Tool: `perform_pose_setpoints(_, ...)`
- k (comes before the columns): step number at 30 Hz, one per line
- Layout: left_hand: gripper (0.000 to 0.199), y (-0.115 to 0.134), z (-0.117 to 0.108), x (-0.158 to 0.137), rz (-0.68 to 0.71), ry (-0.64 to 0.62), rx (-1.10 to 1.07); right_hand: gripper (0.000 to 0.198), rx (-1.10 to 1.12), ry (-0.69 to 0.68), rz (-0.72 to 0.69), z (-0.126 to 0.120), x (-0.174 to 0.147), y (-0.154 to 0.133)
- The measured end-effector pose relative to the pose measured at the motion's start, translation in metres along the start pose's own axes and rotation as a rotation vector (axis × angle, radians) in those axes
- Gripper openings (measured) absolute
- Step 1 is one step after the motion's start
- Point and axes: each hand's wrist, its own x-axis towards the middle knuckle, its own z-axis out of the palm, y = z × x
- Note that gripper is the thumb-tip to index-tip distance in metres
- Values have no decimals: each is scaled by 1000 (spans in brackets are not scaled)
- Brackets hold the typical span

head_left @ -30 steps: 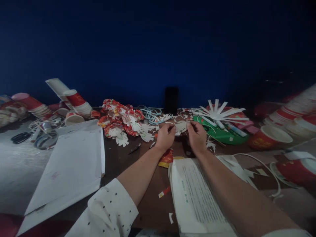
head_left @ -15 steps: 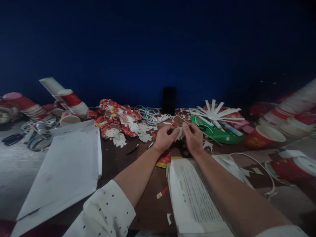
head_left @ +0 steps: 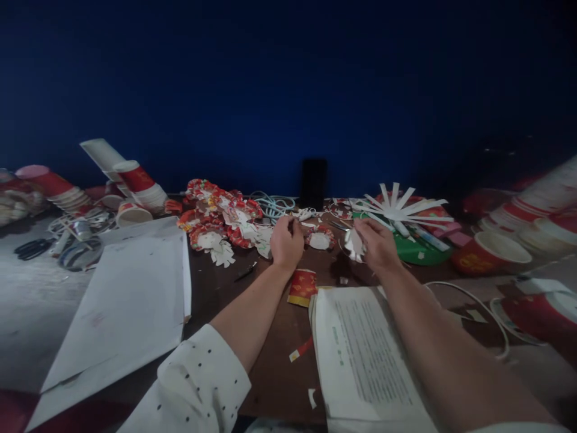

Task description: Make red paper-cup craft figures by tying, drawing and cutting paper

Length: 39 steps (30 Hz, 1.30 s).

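**Right hand (head_left: 377, 243) pinches a white paper cutout (head_left: 354, 245) over a cluttered desk (head_left: 265, 367)**

The cutout hangs from the thumb and fingers of the right hand, just left of the green tray (head_left: 419, 255). The left hand (head_left: 287, 243) is well apart from it, its fingers curled in; whether anything is between them cannot be told. Between the two hands a red ring with a white middle (head_left: 320, 240) lies on the desk.

Left of the left hand is a heap of red and white paper pieces (head_left: 220, 219), with a light blue cord (head_left: 273, 205) behind it. A red and yellow scrap (head_left: 303, 287) lies nearer the person, by the top corner of a printed booklet (head_left: 365, 349); the right forearm passes over the booklet's right side. A fan of white strips (head_left: 396, 207) sits over the green tray, and a red paper cup (head_left: 491, 255) lies tilted to the right of it. On the far left are a large white sheet (head_left: 121, 294), leaning stacked cups (head_left: 142, 186) and black-handled scissors (head_left: 33, 248).
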Motion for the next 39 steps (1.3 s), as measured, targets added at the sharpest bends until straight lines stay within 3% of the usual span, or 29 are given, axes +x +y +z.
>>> perform_pose_setpoints(2, 21, -1, 1, -1, -18, -91, 73, 32, -64, -266, 159, -11, 0, -8)
perform_pose_setpoints(4, 28, 2, 2, -4, -14, -160, 162, 31, -184, -501, 218, -20, -2, -15)
perform_pose_setpoints(7, 46, 7, 3, -9, 41, -228, 318, 32, -343, -615, 225, -25, -2, -18)
perform_pose_setpoints(10, 47, 9, 3, -13, 72, -318, 448, 38, -429, -429, 268, -25, 3, -12)
perform_pose_setpoints(12, 39, 9, 3, -13, 74, -362, 495, 42, -480, -224, 246, -23, 8, -7)
perform_pose_setpoints(14, 33, 9, 3, -14, 73, -384, 522, 45, -547, -105, 204, -21, 12, -2)
perform_pose_setpoints(21, 32, 12, 5, -17, 87, -407, 510, 49, -890, -226, -13, -1, 3, 10)
perform_pose_setpoints(26, 35, 12, 9, -20, 112, -436, 489, 47, -1045, -258, -71, 9, -5, 18)
perform_pose_setpoints(34, 49, 16, 4, -18, 160, -340, 347, 35, -806, -125, -114, 9, 1, 24)
perform_pose_setpoints(39, 35, 12, 0, -11, 128, -287, 398, 41, -700, 2, -63, 6, 4, 26)
